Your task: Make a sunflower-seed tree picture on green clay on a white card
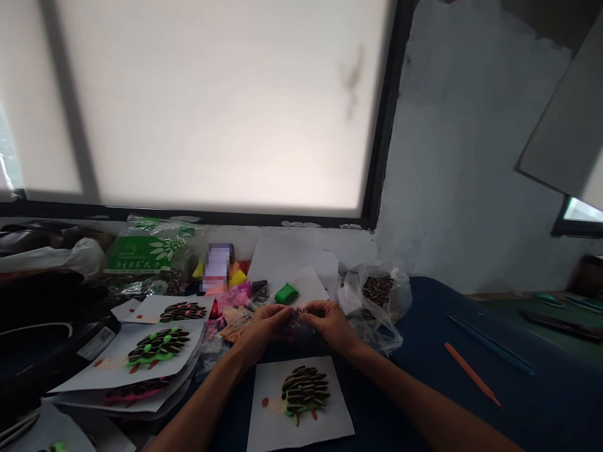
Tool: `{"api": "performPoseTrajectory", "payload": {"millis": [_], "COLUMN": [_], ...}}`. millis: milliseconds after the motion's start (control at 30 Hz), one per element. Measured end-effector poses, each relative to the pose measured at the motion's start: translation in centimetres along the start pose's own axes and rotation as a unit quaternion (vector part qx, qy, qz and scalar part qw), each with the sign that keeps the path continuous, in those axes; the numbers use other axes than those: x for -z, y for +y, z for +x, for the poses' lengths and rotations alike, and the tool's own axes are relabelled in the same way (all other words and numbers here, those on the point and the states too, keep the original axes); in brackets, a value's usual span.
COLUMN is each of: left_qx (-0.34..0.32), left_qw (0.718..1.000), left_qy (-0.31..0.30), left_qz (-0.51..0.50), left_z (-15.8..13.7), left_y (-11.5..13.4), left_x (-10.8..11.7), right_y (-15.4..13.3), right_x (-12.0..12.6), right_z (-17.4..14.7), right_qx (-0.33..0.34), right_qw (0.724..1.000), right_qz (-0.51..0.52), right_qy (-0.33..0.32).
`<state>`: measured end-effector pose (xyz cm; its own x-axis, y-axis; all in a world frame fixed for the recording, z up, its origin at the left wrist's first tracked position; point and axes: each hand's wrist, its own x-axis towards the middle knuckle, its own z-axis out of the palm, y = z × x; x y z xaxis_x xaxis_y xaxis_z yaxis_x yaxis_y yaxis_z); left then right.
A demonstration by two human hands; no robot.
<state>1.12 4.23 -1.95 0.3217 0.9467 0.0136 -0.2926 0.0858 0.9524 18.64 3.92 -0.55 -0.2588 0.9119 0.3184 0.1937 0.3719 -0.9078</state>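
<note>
My left hand point(268, 319) and my right hand point(330, 319) meet in the middle, fingers pinched on a small crinkled clear plastic wrapper point(296, 314) with a pinkish tint. Its contents are too dim to make out. Just below them lies a white paper card point(268, 433) bearing a hedgehog-like figure of dark striped seeds point(306, 386) set in green clay. Behind my fingers sits a green clay packet point(286, 293). Pink clay point(235, 295) and peach-coloured clay point(237, 320) in plastic lie close to my left hand.
On the left are stacked cards point(85, 376) with similar seed figures and a green seed bag point(146, 251). A phone point(217, 267) leans near the wall. A plastic bag of seeds point(377, 292) stands right of my hands. An orange pointed tool point(471, 373) and blue tool point(492, 345) lie rightward.
</note>
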Motion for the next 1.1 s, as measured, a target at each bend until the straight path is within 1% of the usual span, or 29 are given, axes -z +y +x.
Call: {"api": "performPoseTrajectory", "payload": {"millis": [233,467,600,800,933,1100], "left_qx": [-0.001,0.007,0.012,0.012,0.012,0.017], "left_qw": [1.000,0.999,0.999,0.999,0.999,0.999], "left_qy": [-0.008,-0.025,-0.021,-0.030,-0.030,-0.017], "left_qz": [0.009,0.022,0.025,0.036,0.043,0.045], "left_z": [0.1,-0.1,0.0,0.1,0.1,0.2], "left_y": [-0.3,0.0,0.0,-0.2,-0.1,-0.3], "left_x": [-0.1,-0.1,0.0,-0.4,-0.7,-0.7], "right_y": [0.1,-1.0,-0.9,-0.5,-0.6,-0.7], "right_x": [0.0,0.0,0.0,-0.1,-0.1,0.0], "right_z": [-0.3,-0.7,-0.7,-0.7,-0.7,-0.7], "right_qx": [0.018,0.056,0.073,0.087,0.093,0.097], "right_qw": [0.993,0.977,0.971,0.965,0.957,0.949], "right_qz": [-0.104,-0.197,-0.222,-0.245,-0.272,-0.297], "right_qy": [0.046,0.055,0.052,0.029,0.038,0.047]}}
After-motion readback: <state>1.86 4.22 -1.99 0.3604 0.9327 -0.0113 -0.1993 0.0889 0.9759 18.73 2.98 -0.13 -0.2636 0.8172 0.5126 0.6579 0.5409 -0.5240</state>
